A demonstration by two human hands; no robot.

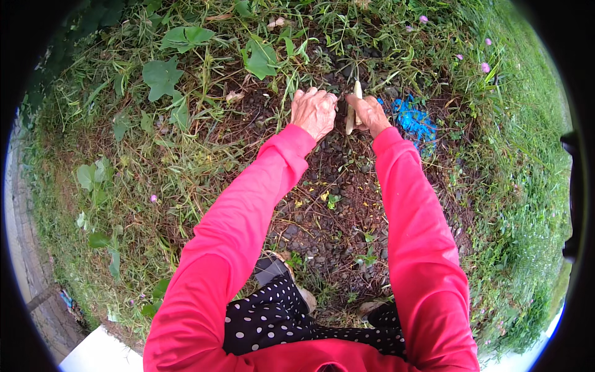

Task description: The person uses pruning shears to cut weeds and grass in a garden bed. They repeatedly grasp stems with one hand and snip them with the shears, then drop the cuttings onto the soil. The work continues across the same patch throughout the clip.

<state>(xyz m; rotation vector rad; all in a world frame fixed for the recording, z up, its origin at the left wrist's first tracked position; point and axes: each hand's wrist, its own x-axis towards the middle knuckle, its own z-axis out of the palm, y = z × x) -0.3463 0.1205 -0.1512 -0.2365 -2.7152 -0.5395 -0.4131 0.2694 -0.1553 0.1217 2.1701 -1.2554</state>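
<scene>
My right hand (370,114) grips the pale handle (350,120) of a hand tool, with the thumb lying across it. A thin metal part seems to run from the handle's far end into the weeds, where its tip is hidden. Just left of it, my left hand (314,111) is low over the ground, back upwards and fingers curled. Whatever may be between those fingers is hidden. Both hands are over a patch of dark, stony soil (320,223) edged by cut or pulled weeds (209,144).
Crumpled blue plastic (413,120) lies right of my right hand. Broad green leaves (162,78) and pink flowers (485,67) stand among the grass. My shoe (304,297) is on the soil near me. A paved strip (28,251) runs along the far left.
</scene>
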